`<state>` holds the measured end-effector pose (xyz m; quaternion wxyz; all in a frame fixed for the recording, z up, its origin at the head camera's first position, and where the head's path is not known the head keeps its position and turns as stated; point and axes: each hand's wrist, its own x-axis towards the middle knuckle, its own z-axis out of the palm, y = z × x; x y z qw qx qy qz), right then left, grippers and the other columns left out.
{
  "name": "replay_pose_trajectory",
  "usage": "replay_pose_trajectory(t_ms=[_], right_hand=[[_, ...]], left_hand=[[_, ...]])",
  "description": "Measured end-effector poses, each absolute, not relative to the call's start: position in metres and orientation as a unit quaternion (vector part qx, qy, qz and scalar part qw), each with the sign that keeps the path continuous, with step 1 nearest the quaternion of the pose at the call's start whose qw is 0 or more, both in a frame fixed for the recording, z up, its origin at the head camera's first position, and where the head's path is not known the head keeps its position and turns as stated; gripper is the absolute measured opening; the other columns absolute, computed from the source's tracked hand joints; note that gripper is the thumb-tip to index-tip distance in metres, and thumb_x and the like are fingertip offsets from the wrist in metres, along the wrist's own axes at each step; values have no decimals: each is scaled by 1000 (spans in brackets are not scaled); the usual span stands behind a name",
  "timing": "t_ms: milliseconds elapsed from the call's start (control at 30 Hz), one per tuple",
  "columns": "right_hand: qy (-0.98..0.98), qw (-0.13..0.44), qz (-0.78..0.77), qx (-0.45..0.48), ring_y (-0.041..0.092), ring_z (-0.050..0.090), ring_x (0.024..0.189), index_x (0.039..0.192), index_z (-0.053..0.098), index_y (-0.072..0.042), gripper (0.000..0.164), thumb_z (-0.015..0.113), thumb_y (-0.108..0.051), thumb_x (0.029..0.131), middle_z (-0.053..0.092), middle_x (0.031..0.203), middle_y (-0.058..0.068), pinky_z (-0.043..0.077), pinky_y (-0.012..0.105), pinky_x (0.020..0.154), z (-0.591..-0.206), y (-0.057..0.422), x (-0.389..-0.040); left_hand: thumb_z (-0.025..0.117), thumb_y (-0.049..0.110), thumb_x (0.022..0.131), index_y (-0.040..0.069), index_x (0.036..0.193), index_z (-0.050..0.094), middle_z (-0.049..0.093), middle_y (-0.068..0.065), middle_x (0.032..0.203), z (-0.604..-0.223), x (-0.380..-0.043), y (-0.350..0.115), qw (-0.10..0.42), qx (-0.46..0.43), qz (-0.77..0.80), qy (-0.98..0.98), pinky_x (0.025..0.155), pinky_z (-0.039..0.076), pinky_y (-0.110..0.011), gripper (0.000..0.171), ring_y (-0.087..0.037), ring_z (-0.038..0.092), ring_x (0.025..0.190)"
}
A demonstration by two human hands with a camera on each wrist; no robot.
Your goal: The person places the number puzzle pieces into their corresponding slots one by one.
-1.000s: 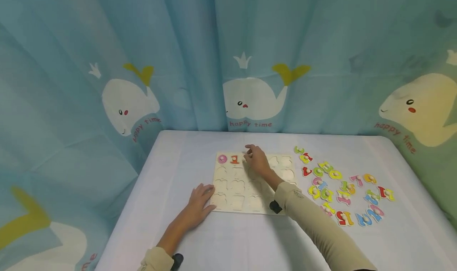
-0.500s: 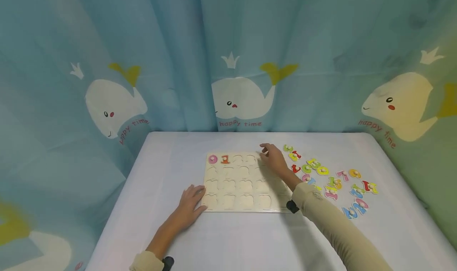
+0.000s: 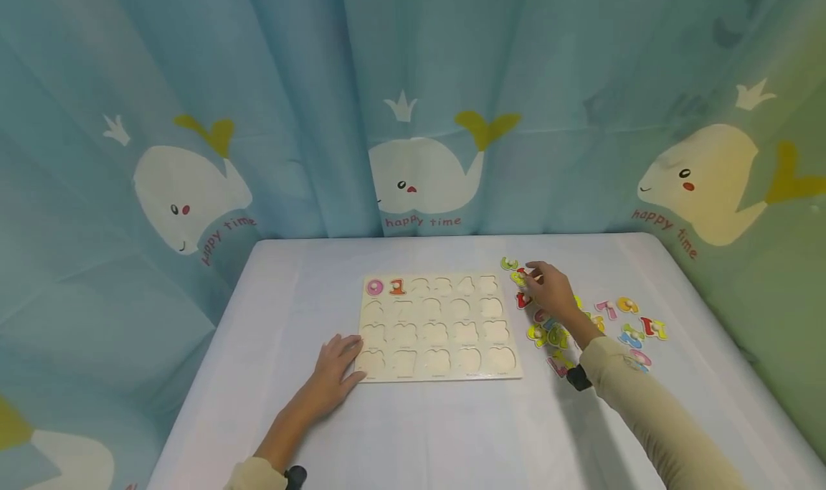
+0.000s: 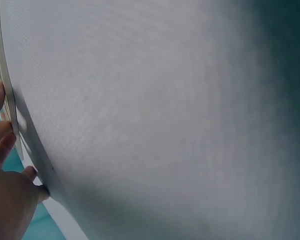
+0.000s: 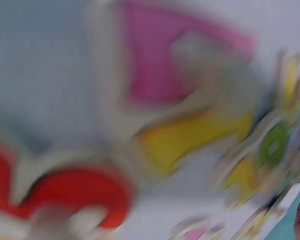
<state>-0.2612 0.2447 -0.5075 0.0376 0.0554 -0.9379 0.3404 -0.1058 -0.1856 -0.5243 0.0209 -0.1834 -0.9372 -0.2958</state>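
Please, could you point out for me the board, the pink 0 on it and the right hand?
Board (image 3: pixel 448 321): head view, bare wood near its middle.
Pink 0 (image 3: pixel 374 287): head view, its centre.
Right hand (image 3: pixel 552 289): head view, back of the hand.

That white surface has rounded far corners. A pale board with cut-out recesses lies flat on it, and to the board's right bright number pieces lie scattered, some crowded close together, others apart.
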Motion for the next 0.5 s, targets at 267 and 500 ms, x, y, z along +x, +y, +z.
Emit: replay_pose_trajectory(t_ms=[267,500], right_hand=[[-943,1,330,32,29,54,90,130,49,1,39,56,-11,94,57,107,18,51,40,76,-506,259,-254],[-943,2,332,27,28,53,89,129,51,-1,37,57,-13,95,58,105,16,48,42,81,-509,268,-249]], left_hand=[[66,12,86,-9,129,51,45,-18,135,-523,-105,-187,22,-178,-294,-939,103,15,-66,50,-49,26,130],[66,11,86,-9,129,51,45,-19,135,-523,-106,-185,20,-180,-296,-938,103,14,-67,50,-49,26,130]])
